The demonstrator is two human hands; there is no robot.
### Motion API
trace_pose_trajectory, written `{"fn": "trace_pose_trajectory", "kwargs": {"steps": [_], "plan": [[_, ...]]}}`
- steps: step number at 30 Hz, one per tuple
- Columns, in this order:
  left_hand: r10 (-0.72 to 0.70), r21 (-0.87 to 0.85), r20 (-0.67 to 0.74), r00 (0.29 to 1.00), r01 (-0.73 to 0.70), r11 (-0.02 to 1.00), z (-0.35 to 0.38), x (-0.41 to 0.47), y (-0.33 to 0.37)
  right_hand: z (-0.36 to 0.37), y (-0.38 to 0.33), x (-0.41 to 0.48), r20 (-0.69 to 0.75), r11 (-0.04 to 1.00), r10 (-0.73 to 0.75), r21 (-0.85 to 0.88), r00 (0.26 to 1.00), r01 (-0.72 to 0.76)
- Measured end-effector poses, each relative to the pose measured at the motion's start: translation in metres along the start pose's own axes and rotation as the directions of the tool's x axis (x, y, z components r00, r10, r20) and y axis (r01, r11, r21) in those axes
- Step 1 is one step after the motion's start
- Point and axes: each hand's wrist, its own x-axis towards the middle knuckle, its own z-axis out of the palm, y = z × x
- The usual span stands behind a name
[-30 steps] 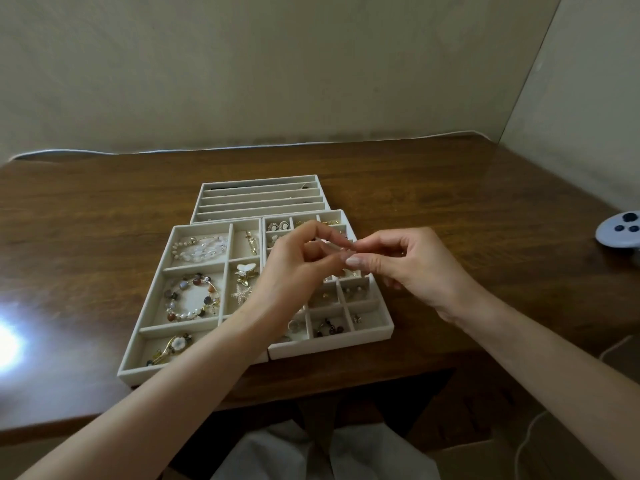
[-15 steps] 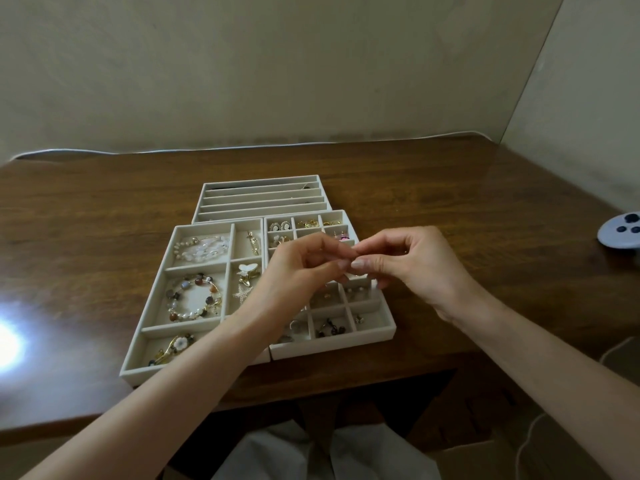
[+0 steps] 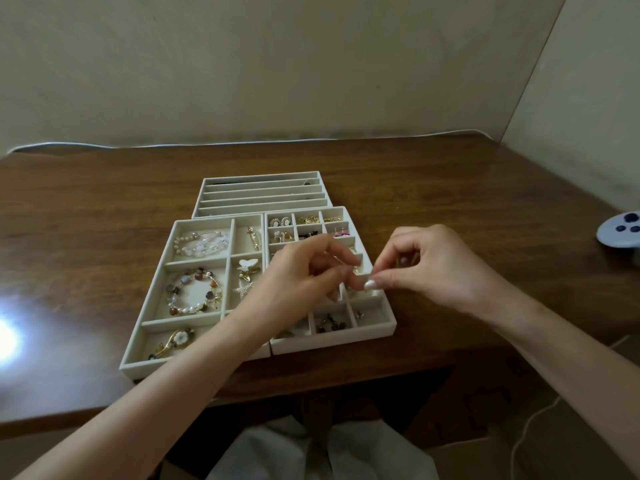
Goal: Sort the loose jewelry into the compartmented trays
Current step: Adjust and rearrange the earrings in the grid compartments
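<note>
Three cream trays sit on the wooden table. The small-grid tray [image 3: 332, 339] on the right holds earrings in several cells. A larger tray [image 3: 152, 296] to its left holds a beaded bracelet [image 3: 192, 291], a clear bracelet and brooches. My left hand [image 3: 301, 275] and my right hand [image 3: 429, 268] meet over the grid tray's right column, fingertips pinched together on a tiny gold earring [image 3: 356, 270]. The hands cover the cells beneath them.
A slotted tray [image 3: 263, 195] stands behind the other two. A white controller [image 3: 620, 230] lies at the table's right edge. A bright light reflection glares on the table at the far left. Walls close off the back and right.
Both hands have dropped lower and nearer, from above the grid tray's middle rows down to its right column. The pinch on the small piece is kept.
</note>
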Motion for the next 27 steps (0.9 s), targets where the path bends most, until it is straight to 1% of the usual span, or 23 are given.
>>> {"fn": "trace_pose_trajectory", "kwargs": {"steps": [3, 5, 6, 16, 21, 24, 27], "plan": [[0.002, 0.03, -0.073, 0.997, 0.0, 1.0, -0.005, 0.002, -0.002, 0.001, -0.004, -0.008, 0.11, 0.98, -0.001, -0.195, 0.994, 0.023], [0.005, 0.051, -0.095, 0.995, 0.0, 0.999, -0.008, 0.002, -0.003, 0.006, -0.005, -0.012, 0.113, 0.95, -0.006, -0.311, 0.994, 0.041], [0.007, 0.057, -0.099, 0.995, -0.002, 0.998, -0.008, 0.002, -0.004, 0.01, -0.005, -0.013, 0.103, 0.94, -0.011, -0.337, 0.995, 0.045], [0.033, 0.089, -0.122, 0.992, -0.022, 0.996, -0.011, -0.002, -0.004, 0.024, -0.013, -0.011, 0.098, 0.865, 0.001, -0.5, 0.995, 0.049], [0.054, 0.112, -0.114, 0.992, -0.041, 0.993, -0.012, -0.003, -0.007, 0.027, -0.017, -0.013, 0.063, 0.813, -0.005, -0.581, 0.998, 0.041], [0.08, 0.147, -0.102, 0.992, -0.064, 0.987, -0.012, -0.005, -0.008, 0.028, -0.018, -0.013, 0.06, 0.799, -0.001, -0.6, 0.998, 0.037], [0.099, 0.197, -0.098, 0.99, -0.078, 0.977, -0.013, -0.007, -0.006, 0.024, -0.019, -0.012, 0.088, 0.822, 0.043, -0.569, 0.995, 0.015]]}}
